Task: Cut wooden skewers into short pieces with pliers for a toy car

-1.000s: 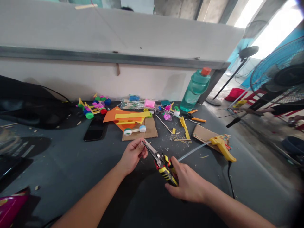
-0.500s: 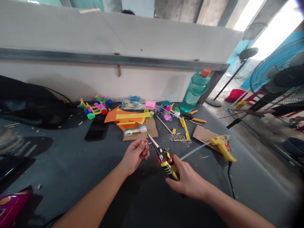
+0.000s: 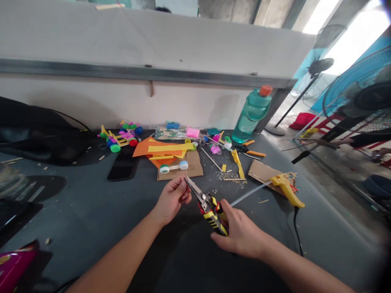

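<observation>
My right hand [image 3: 236, 230] grips yellow-and-black handled snips [image 3: 210, 209], their blades pointing up and left. The blade tips reach the fingertips of my left hand [image 3: 174, 197], which is closed in a pinch. What the pinch holds is too small and too covered to make out. Just beyond the left hand, a stick with bottle caps on its ends [image 3: 174, 167] lies on a piece of cardboard [image 3: 195, 165]. Orange and yellow paper sheets [image 3: 155, 149] overlap that cardboard.
A yellow glue gun [image 3: 288, 191] rests on cardboard at right, its cord trailing frontward. Behind stand a teal bottle [image 3: 250, 116] and orange-handled pliers [image 3: 255, 153]. A phone [image 3: 122, 167] and colourful cap-wheeled models [image 3: 122, 138] lie at left. Scraps litter the table.
The snips have moved left and slightly down, bringing their tips from beside the left hand to its fingertips. My left hand has barely moved.
</observation>
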Motion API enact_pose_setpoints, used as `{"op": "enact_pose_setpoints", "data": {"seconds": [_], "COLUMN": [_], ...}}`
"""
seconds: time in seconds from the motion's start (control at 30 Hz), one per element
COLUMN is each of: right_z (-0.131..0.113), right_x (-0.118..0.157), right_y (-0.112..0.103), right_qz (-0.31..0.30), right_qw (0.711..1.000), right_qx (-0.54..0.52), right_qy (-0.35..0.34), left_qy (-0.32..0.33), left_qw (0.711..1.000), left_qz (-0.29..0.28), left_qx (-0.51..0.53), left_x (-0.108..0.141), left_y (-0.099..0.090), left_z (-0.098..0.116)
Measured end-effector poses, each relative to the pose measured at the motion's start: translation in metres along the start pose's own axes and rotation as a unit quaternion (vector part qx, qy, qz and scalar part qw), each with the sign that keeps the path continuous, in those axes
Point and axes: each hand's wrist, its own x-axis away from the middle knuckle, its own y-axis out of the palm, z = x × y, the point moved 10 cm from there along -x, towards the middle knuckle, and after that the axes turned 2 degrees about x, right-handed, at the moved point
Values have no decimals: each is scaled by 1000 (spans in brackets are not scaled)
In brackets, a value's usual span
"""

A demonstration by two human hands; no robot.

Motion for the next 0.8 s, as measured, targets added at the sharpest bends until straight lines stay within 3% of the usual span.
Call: {"op": "enact_pose_setpoints", "data": {"seconds": [0.8], "right_z": [1], "right_x": [5], "right_y": [2], "right_qz": [9], "right_qw": [998], "right_qx": [58], "right_qy": [1], "left_qy": [19], "left_qw": [1000], "left_qz": [10], "left_qx": [-1], "left_x": [0], "left_y": [-4], "left_z": [3]}}
